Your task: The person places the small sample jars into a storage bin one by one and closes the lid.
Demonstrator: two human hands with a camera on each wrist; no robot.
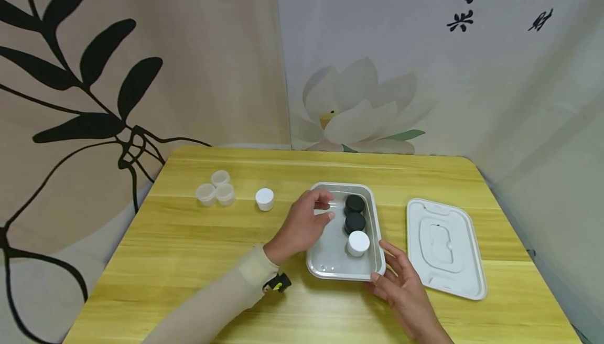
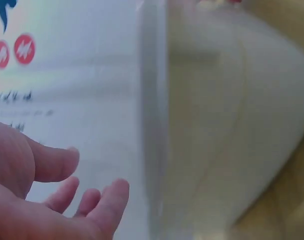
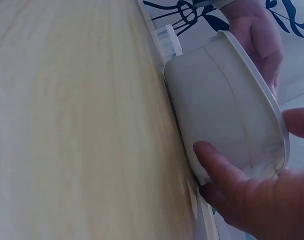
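Observation:
A pale rectangular plastic box (image 1: 327,262) stands without its lid on the table. Inside, along its right side, sit two black-topped round containers (image 1: 354,222) and one white-topped round container (image 1: 358,243), in a row. My right hand (image 1: 401,286) grips the box at its near right corner, thumb at the rim; the right wrist view has its fingers (image 3: 219,162) against the outer wall. Over the box's left part hovers my left hand (image 1: 302,223), fingers and thumb spread apart. Nothing lies between the left fingers (image 2: 114,202) in the left wrist view.
A white lid (image 1: 445,249) lies flat to the right of the box. Left of it stand another white-topped container (image 1: 265,199) and, farther left, three translucent small cups (image 1: 225,194) close together. Behind the wooden table (image 1: 155,281) hang printed curtains (image 1: 226,55).

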